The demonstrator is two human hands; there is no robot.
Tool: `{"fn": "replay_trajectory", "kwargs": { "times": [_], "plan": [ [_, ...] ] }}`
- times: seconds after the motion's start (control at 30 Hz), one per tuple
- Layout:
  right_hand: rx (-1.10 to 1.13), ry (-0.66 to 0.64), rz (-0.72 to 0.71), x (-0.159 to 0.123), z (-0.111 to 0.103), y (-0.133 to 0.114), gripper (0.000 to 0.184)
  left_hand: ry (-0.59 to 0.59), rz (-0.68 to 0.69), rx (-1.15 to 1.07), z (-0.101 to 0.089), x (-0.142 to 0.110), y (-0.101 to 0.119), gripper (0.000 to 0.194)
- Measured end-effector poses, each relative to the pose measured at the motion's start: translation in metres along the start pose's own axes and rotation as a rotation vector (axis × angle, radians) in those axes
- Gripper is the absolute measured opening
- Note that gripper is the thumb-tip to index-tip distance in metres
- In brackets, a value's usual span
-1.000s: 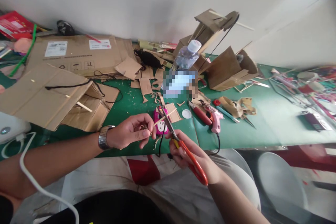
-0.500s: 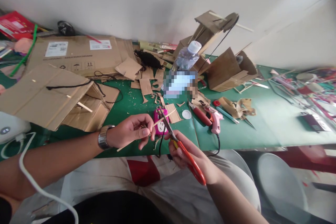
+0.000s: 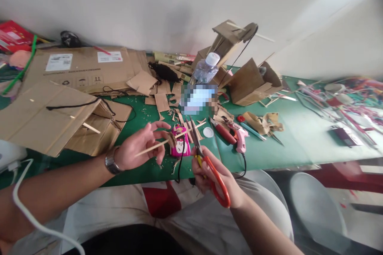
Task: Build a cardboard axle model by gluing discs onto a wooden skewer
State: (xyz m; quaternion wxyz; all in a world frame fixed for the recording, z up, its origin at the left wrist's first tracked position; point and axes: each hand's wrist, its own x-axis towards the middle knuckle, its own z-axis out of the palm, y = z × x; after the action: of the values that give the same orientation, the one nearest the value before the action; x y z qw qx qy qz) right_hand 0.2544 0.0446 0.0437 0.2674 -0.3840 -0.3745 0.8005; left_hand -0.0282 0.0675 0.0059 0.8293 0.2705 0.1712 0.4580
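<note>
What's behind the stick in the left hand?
Behind the stick: the pink socket, partly showing, and cardboard near the far tip. Whatever the stick, brown piece and left hand cover can't be seen.

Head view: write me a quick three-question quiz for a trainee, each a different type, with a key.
1. Which hand holds the scissors, and what is in the other?
2. True or false: the bottle has its white cap on.
3. Pick the glue gun's colour: a) green; b) pink; c) black.

Key:
1. The right hand; the left hand has a stick.
2. True.
3. b.
</note>
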Motion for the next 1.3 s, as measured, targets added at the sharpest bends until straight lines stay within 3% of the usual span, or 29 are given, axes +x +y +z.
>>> {"fn": "replay_trajectory", "kwargs": {
  "times": [0.1,0.2,0.27,0.37,0.5,0.73,1.03,1.3],
  "plan": [
    [0.036,0.063,-0.04,0.002,0.0,0.002,0.054,0.053,0.079,-0.005,-0.004,0.002,-0.001,0.063],
    [0.045,0.099,-0.086,0.003,0.003,0.005,0.053,0.037,0.212,0.13,-0.007,0.0,-0.007,0.074],
    [0.045,0.116,-0.095,0.003,0.008,0.007,0.05,0.057,0.265,0.272,-0.006,-0.003,-0.01,0.067],
    [0.029,0.115,-0.095,0.001,0.016,0.009,0.047,0.175,0.265,0.468,-0.002,-0.006,-0.014,0.05],
    [-0.01,0.072,-0.099,-0.002,0.023,0.015,0.046,0.283,0.279,0.529,0.001,-0.005,-0.014,0.057],
    [-0.011,0.013,-0.044,-0.003,0.031,0.021,0.046,0.28,0.253,0.502,0.002,-0.001,-0.014,0.067],
    [-0.01,0.058,-0.083,0.002,0.034,0.022,0.045,0.259,0.284,0.528,-0.004,-0.006,-0.019,0.063],
    [-0.007,0.075,-0.089,0.004,0.035,0.02,0.049,0.264,0.298,0.605,0.003,-0.01,-0.019,0.064]
  ]
}}
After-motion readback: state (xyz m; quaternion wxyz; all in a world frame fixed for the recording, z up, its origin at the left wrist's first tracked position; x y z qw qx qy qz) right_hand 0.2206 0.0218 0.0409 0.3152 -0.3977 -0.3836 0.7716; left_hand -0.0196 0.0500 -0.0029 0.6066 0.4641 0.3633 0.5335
